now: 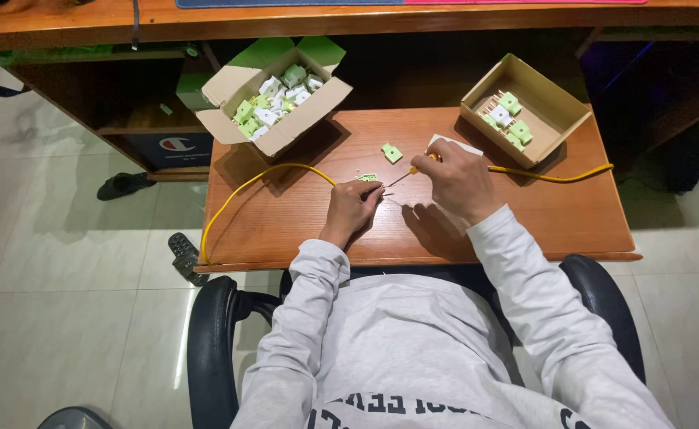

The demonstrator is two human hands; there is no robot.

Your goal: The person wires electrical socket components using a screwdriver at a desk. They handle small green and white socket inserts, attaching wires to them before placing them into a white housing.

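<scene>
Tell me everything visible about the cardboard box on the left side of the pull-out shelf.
The left cardboard box is plain brown corrugated card, open at the top, with its flaps folded outward; two of them show bright green faces. It sits tilted at the shelf's far left corner, partly overhanging the edge. It is heaped with small green and white plastic parts. Neither hand touches it; the yellow cable curves past on the shelf in front of it.
</scene>
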